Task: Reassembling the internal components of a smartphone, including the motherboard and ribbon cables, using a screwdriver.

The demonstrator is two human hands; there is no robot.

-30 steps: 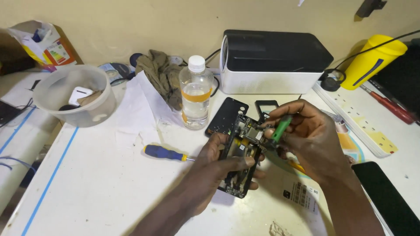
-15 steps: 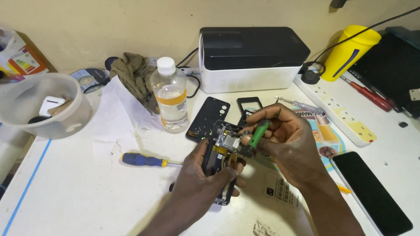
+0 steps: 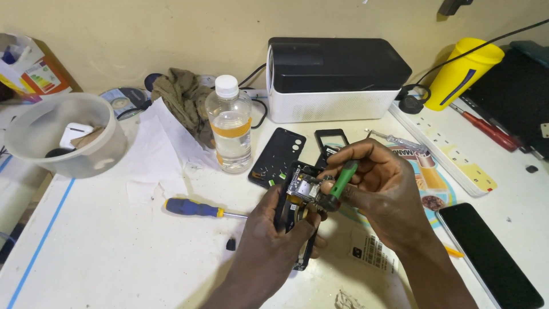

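My left hand (image 3: pixel 273 234) grips an opened black phone (image 3: pixel 298 197) with its circuit board showing, held just above the white table (image 3: pixel 103 257). My right hand (image 3: pixel 380 186) pinches a small green-handled screwdriver (image 3: pixel 342 180) whose tip rests on the phone's upper board. A black phone back cover (image 3: pixel 278 155) lies flat just behind the phone. Beside the cover sits a black camera frame piece (image 3: pixel 330 140).
A blue and yellow screwdriver (image 3: pixel 194 208) lies left of my hands. A clear plastic bottle (image 3: pixel 229 126), a grey bowl (image 3: pixel 63 134), a black-and-white box (image 3: pixel 334 77), a yellow cup (image 3: pixel 460 71), a white power strip (image 3: pixel 452 146) and a dark phone (image 3: pixel 486 252) surround the spot.
The view has shifted, so everything sits slightly further left and lower in frame. Both hands keep their hold on the phone and the green screwdriver, with little relative motion.
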